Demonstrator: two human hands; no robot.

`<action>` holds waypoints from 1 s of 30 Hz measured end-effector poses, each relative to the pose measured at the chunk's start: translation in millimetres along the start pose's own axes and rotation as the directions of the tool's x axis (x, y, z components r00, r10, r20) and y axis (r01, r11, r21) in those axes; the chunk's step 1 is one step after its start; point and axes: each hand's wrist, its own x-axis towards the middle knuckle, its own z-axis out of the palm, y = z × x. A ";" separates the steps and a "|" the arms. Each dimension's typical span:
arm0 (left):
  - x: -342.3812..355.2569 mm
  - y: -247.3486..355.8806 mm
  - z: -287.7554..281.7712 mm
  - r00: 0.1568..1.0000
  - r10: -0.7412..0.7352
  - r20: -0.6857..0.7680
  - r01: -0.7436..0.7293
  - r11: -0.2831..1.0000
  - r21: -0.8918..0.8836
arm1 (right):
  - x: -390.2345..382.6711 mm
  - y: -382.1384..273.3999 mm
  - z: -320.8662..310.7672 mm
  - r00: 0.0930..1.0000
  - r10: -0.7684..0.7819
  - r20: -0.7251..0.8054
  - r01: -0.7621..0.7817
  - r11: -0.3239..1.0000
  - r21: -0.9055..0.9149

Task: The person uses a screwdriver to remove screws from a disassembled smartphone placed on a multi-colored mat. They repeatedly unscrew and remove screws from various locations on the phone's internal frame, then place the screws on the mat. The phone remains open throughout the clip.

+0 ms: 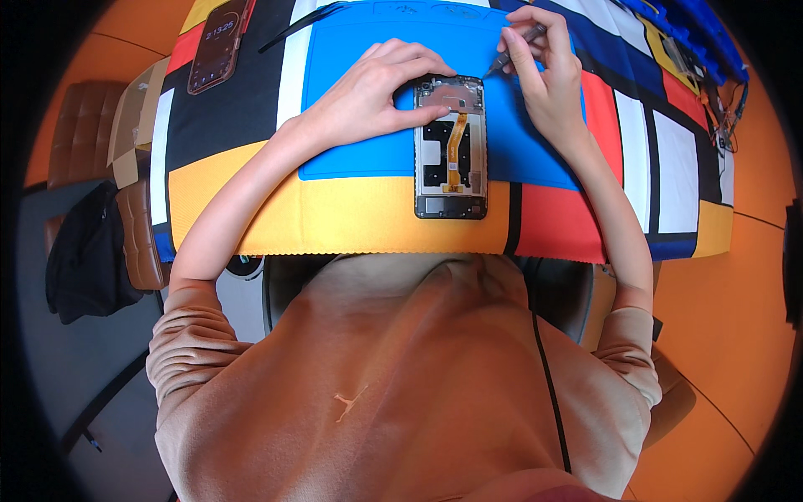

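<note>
While bracing the opened phone point(450, 146) with left hand point(368, 92), right hand point(548, 75) pinching screwdriver point(512, 52): unscrewing at far right corner; next, steady vertical tip.

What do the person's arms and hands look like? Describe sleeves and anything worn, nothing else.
Both hands, the left hand and the right hand, are bare: no gloves, and no rings or watch can be made out. The forearms are uncovered. The loose tan-brown sweatshirt sleeves are pushed up above the elbows, bunched in soft folds on each arm.
</note>
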 end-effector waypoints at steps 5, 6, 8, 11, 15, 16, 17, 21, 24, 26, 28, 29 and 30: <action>0.1 -0.5 0.4 1.000 0.008 -0.004 -0.008 1.000 0.002 | 0.4 7.3 2.2 0.993 -0.120 0.008 0.120 0.993 -0.010; 0.2 -0.6 0.3 1.000 0.009 -0.005 -0.009 1.000 0.002 | 0.5 7.7 2.5 0.989 -0.148 0.015 0.149 0.989 -0.019; 0.3 -0.6 0.4 1.000 0.009 -0.007 -0.009 1.000 0.001 | 0.1 6.8 2.5 0.989 -0.147 0.004 0.147 0.989 -0.011; -0.2 -0.8 0.5 1.000 0.002 0.001 -0.002 1.000 0.004 | -1.7 2.6 0.8 0.996 -0.086 0.000 0.086 0.996 -0.002; -0.2 -1.8 1.2 1.000 0.005 0.000 -0.005 1.000 0.011 | -1.1 -0.4 1.1 0.999 -0.033 0.001 0.033 0.999 0.022; -0.2 -2.0 1.4 1.000 0.001 0.001 -0.001 1.000 0.010 | -0.3 -0.3 1.8 0.998 -0.060 -0.001 0.060 0.998 0.021; -0.3 -2.2 1.6 1.000 -0.002 0.002 0.002 1.000 0.008 | 0.4 0.0 2.8 0.996 -0.087 -0.003 0.087 0.996 0.021; -0.6 -2.1 2.1 1.000 0.008 -0.006 -0.008 1.000 0.015 | 0.0 0.4 3.6 0.999 -0.034 -0.017 0.035 0.999 0.011; -0.8 -2.6 2.0 1.000 0.009 -0.007 -0.009 1.000 0.019 | -0.9 -0.1 3.5 0.995 -0.077 -0.063 0.078 0.997 0.016; -1.1 -2.8 2.5 1.000 0.014 -0.014 -0.013 0.999 0.029 | -1.2 -0.8 2.1 0.996 -0.075 -0.052 0.073 0.997 -0.033; -1.1 -3.7 2.6 1.000 0.022 -0.014 -0.022 0.999 0.034 | -0.2 -1.0 1.7 0.995 -0.088 -0.046 0.085 0.994 -0.064; -1.0 -4.1 2.7 1.000 0.027 -0.014 -0.027 0.999 0.036 | 0.7 -1.0 1.8 0.994 -0.102 -0.047 0.099 0.993 -0.069; -1.3 -4.1 2.9 1.000 0.024 -0.014 -0.023 0.999 0.033 | 1.5 -1.1 2.1 0.992 -0.117 -0.049 0.113 0.991 -0.075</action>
